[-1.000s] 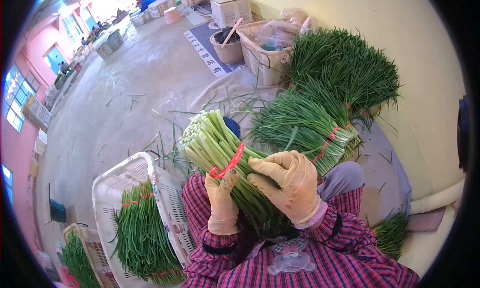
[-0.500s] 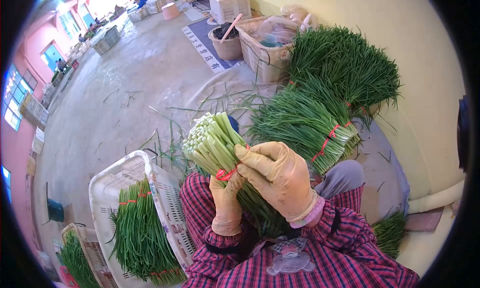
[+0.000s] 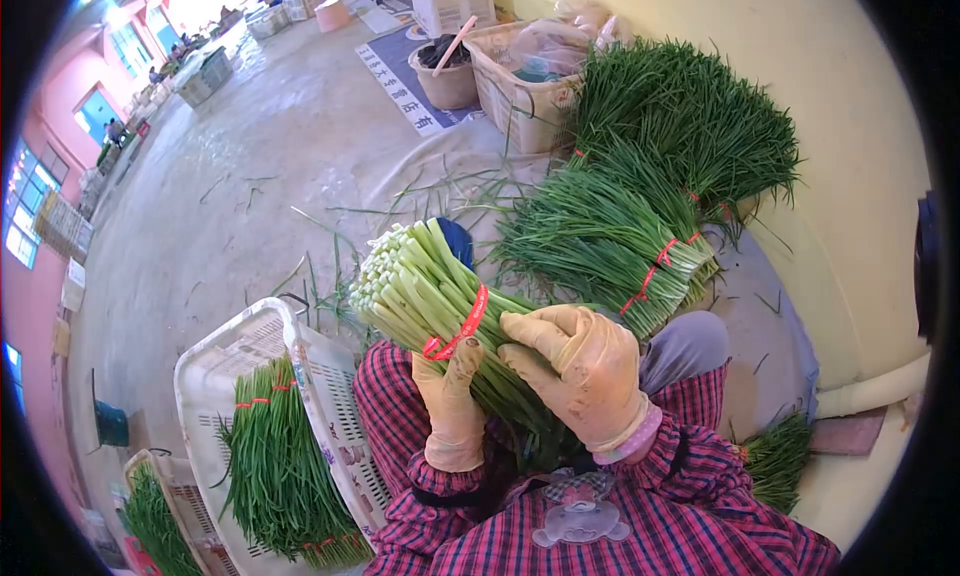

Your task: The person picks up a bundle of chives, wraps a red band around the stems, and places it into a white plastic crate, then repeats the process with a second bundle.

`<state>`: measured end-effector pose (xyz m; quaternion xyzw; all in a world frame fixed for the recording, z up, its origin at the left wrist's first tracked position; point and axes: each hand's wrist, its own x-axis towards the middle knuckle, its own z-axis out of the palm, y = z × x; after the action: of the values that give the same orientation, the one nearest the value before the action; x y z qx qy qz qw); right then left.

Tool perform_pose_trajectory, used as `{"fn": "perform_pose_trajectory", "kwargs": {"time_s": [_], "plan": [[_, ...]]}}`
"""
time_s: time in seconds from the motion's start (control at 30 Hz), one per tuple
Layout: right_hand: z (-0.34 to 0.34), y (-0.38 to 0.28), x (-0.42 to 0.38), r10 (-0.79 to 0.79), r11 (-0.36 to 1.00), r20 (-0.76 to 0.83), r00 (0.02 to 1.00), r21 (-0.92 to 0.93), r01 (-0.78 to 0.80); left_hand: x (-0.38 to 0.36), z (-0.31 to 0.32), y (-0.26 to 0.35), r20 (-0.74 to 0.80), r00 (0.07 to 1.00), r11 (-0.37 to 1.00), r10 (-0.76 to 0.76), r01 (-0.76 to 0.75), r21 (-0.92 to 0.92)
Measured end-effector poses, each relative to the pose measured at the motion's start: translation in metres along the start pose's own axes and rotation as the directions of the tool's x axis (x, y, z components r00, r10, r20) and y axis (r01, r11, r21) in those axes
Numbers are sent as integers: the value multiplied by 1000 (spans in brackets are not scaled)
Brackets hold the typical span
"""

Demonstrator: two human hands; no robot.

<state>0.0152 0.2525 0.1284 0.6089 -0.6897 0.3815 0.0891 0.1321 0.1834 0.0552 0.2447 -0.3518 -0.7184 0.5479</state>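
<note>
A thick bunch of garlic chives (image 3: pixel 415 281) tilts up over my lap, pale cut stems at the upper left and green leaves running down toward my body. A red band (image 3: pixel 468 324) circles its stems. My left hand (image 3: pixel 450 411), in a yellowish glove, is closed around the bunch from below, with its thumb by the band. Just below the band on the right side, my gloved right hand (image 3: pixel 585 371) has curled fingers and thumb on the leaves. The far side of the bunch and some fingertips are hidden.
Banded chive bunches (image 3: pixel 620 236) are piled at the right by the wall. A white plastic basket (image 3: pixel 290 321) with more chives stands at my left. Beyond are a bucket (image 3: pixel 445 81), a crate with plastic bags (image 3: pixel 520 106), and scattered leaves on the floor.
My right hand has moved from the red band down and right along the bunch. The band now shows flat across the stems, and the bunch is turned slightly left.
</note>
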Motion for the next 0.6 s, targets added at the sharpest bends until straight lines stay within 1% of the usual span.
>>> {"fn": "perform_pose_trajectory", "kwargs": {"time_s": [0.07, 0.13, 0.17, 0.2, 0.23, 0.27, 0.3, 0.33, 0.37, 0.43, 0.47, 0.53, 0.6], "plan": [[3, 2, -1, -16, 1000, 4, 1000, -14, 16, -1, 5, 2, -17, 1000, 1000, -5, 5, 1], [4, 4, -1, 17, 998, 16, 1000, 53, -18, -1, 4, 0, -33, 999, 1000, -11, 11, 4], [4, 4, -1, 20, 998, 15, 1000, 54, -21, -2, 0, -5, -21, 999, 996, 36, -34, 77], [3, 3, -1, 85, 989, 44, 995, 116, -90, -2, -2, -7, -6, 997, 986, 81, -79, 149], [2, 3, -1, 147, 972, 79, 986, 175, -159, -1, -3, -7, -8, 997, 986, 80, -78, 150], [4, 5, -2, 149, 971, 81, 985, 175, -162, -1, -4, -7, -16, 998, 993, 54, -52, 110], [6, 9, -4, 184, 939, 98, 978, 278, -205, 0, -4, -6, -21, 999, 997, 27, -25, 68], [8, 12, -5, 216, 894, 116, 969, 376, -244, 0, -5, -7, -19, 1000, 997, 24, -23, 69], [5, 11, -5, 217, 894, 115, 969, 376, -245, 0, -9, -8, 6, 1000, 998, 1, -2, 66], [1, 9, -4, 355, 784, 198, 914, 469, -406, 0, -12, -8, 26, 999, 998, -22, 20, 67], [3, 9, -4, 356, 783, 201, 913, 468, -409, 0, -13, -7, 37, 999, 997, -37, 34, 68], [5, 9, -6, 224, 901, 32, 974, 375, -219, -1, -11, -8, 52, 997, 996, -59, 55, 72], [6, 8, -7, 230, 899, 19, 973, 380, -220, -1, -9, -8, 74, 996, 996, -53, 48, 75]]}}
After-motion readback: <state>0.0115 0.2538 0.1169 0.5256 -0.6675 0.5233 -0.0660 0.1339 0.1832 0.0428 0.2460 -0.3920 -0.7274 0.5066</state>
